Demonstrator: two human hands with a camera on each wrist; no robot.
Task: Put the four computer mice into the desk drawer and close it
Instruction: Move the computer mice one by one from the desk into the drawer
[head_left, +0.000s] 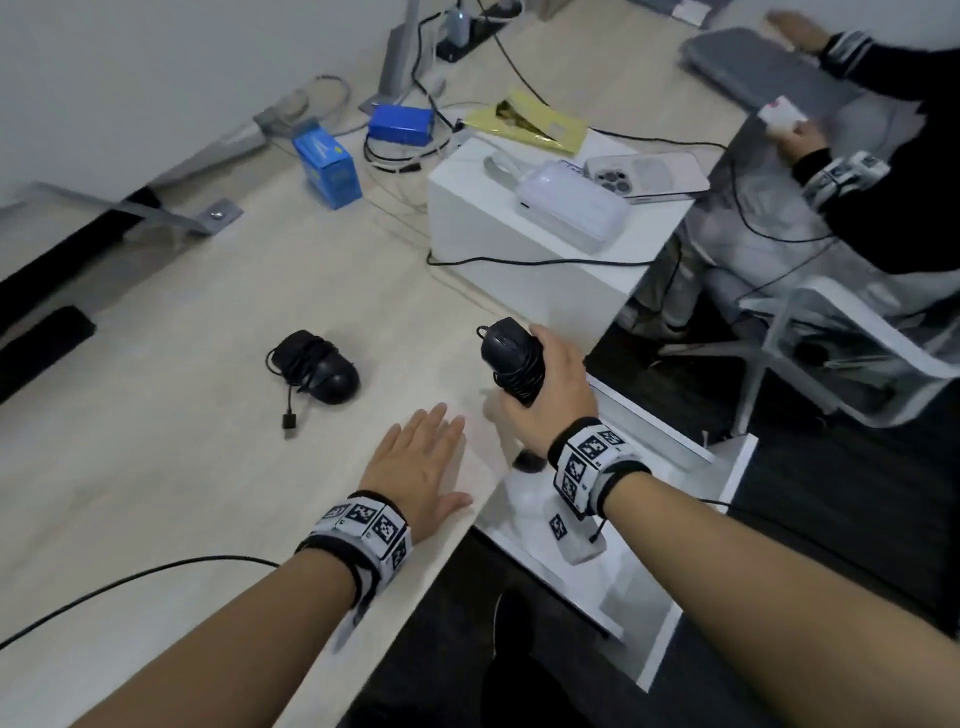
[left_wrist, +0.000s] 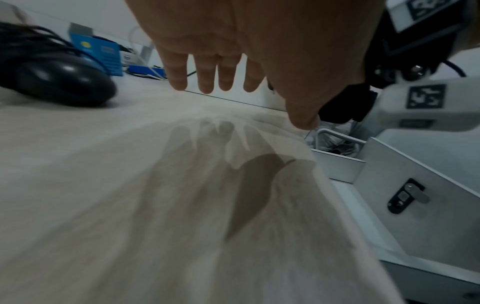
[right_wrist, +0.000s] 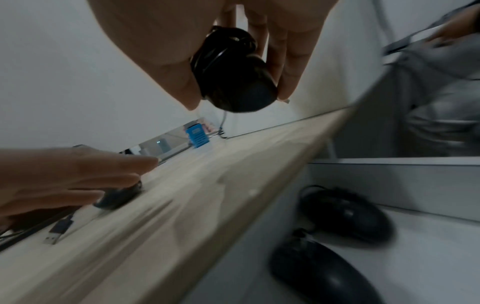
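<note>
My right hand (head_left: 540, 379) grips a black mouse (head_left: 511, 358) with its cable wound round it, held above the desk's right edge; the right wrist view shows the thumb and fingers clasping this held mouse (right_wrist: 233, 76). Another black mouse (head_left: 317, 366) with a wrapped cable lies on the desk, its USB plug trailing toward me. My left hand (head_left: 423, 457) hovers flat and empty just above the desktop. Below the edge, the white drawer (head_left: 727, 483) stands open. Two black mice (right_wrist: 345, 211) (right_wrist: 322, 271) lie inside it.
A white box (head_left: 519, 244) bearing a clear case and a phone stands behind the held mouse. Blue boxes (head_left: 327, 166) and cables lie farther back. Another person sits at the right by a white chair (head_left: 852, 358). The drawer front carries a lock (left_wrist: 405, 195).
</note>
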